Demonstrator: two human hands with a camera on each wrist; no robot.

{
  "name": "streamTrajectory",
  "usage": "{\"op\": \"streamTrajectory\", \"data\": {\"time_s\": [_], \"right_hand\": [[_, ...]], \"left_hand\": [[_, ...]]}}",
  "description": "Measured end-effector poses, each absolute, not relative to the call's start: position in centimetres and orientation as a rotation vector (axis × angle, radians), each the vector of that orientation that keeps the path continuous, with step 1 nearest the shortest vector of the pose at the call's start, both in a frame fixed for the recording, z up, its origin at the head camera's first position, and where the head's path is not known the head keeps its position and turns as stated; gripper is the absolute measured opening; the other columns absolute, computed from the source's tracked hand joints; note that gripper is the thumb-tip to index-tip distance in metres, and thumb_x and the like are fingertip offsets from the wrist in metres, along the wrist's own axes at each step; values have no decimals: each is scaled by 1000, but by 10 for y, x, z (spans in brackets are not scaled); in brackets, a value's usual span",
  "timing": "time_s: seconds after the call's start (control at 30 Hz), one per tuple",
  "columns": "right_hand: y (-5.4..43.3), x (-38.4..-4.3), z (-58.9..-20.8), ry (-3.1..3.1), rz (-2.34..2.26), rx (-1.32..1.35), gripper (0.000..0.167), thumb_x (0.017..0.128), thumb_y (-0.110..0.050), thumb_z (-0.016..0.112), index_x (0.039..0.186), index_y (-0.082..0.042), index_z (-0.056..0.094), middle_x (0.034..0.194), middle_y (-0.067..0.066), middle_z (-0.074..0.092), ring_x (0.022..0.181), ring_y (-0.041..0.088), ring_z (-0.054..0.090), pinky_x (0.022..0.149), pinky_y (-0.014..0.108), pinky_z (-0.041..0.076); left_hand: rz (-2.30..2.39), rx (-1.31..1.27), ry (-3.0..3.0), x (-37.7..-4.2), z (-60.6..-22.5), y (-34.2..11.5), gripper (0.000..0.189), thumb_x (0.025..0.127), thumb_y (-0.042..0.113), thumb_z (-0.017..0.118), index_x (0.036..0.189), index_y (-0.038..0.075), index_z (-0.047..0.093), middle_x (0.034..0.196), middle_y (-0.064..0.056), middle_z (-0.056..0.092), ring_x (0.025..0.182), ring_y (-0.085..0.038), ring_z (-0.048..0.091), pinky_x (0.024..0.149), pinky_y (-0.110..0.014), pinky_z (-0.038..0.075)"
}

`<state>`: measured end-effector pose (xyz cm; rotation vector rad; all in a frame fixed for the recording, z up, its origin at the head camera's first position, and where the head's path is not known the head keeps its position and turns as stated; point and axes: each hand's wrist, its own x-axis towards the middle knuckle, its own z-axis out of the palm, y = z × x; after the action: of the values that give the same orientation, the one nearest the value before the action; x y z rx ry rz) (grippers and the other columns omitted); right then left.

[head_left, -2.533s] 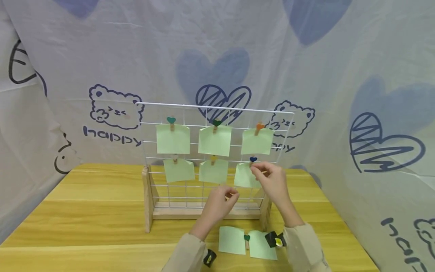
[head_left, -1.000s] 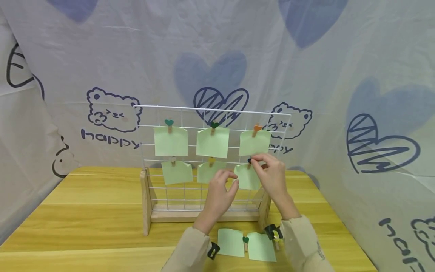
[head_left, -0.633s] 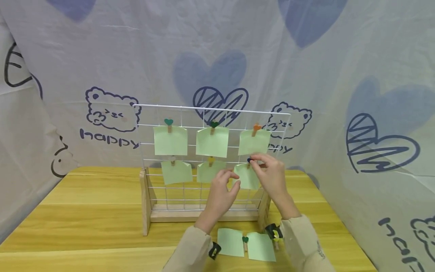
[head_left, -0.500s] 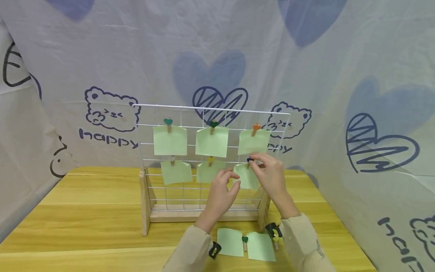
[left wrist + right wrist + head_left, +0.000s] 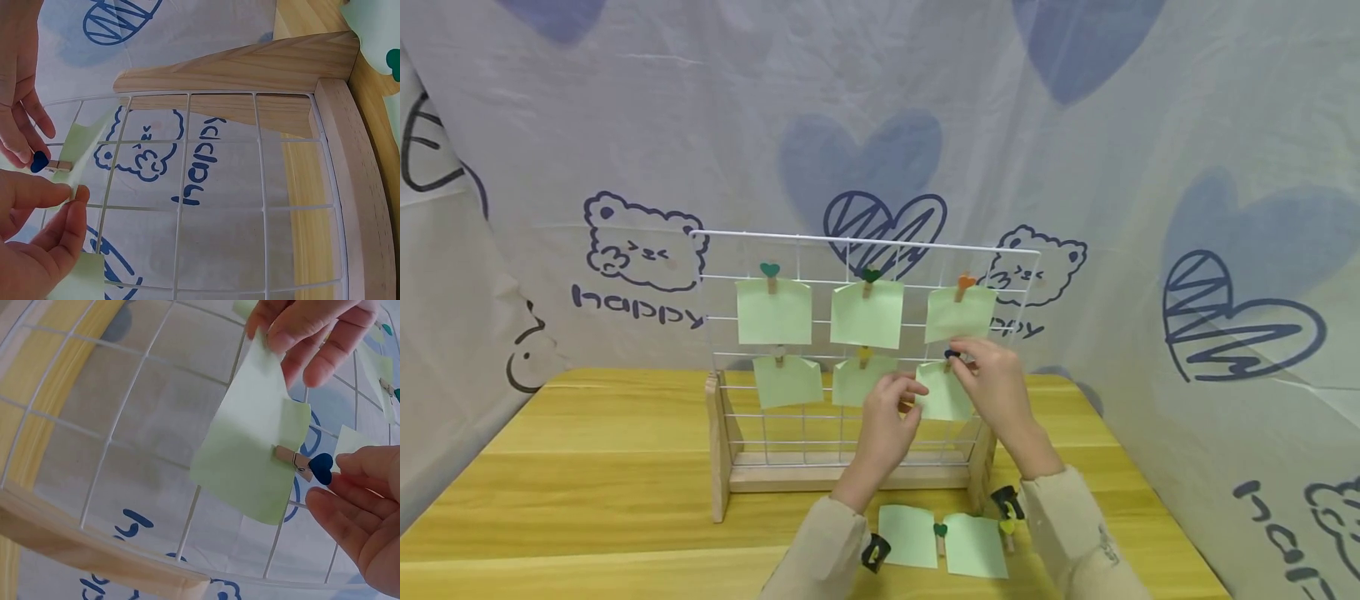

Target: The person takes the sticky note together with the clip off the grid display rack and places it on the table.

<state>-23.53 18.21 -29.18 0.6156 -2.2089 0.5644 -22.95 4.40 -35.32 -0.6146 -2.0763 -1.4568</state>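
On the white cloth (image 5: 730, 108), "happy" (image 5: 638, 307) reads whole under the left bear drawing; farther right, a green note (image 5: 961, 315) hides its start, leaving "ppy" (image 5: 1017, 327). At lower right, the visible letters (image 5: 1288, 537) read "hap". The left wrist view shows "happy" (image 5: 199, 161) sideways behind the wire grid (image 5: 181, 159).

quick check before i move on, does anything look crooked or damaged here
The lower-left note hangs slightly tilted, unlike the nearly level top-left note, and its top right corner looks curled. The lower-right note looks bent, but the left hand pinches it. Nothing looks spilled.
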Motion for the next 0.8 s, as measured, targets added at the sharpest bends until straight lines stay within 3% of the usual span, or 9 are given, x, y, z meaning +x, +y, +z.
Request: {"op": "streamTrajectory", "data": {"time_s": [0.33, 0.6, 0.8], "right_hand": [[182, -239, -292, -2265, 339, 638, 18, 75, 2, 67, 92, 6, 65, 92, 17, 65, 84, 30, 61, 72, 36, 50], [181, -242, -288, -2305, 314, 669, 12, 76, 4, 65, 87, 5, 64, 75, 12, 63, 62, 23, 58, 54, 28, 49], [182, -242, -284, -2361, 264, 630, 11, 73, -1, 70, 82, 0, 64, 72, 9, 64, 57, 21, 57, 49, 27, 46]], "left_hand": [[-1438, -633, -2046, -231, -354, 46, 22, 68, -21, 57, 79, -2, 62, 98, -17, 58, 65, -20, 57, 56, -20, 47], [-1422, -638, -2055, -232, -353, 45, 22, 69, -20, 57, 79, -1, 63, 97, -17, 58, 65, -20, 57, 56, -19, 47], [-1422, -648, -2052, -231, -354, 44, 22, 69, -20, 58, 80, -2, 63, 97, -16, 58, 65, -20, 56, 56, -20, 47]]}}
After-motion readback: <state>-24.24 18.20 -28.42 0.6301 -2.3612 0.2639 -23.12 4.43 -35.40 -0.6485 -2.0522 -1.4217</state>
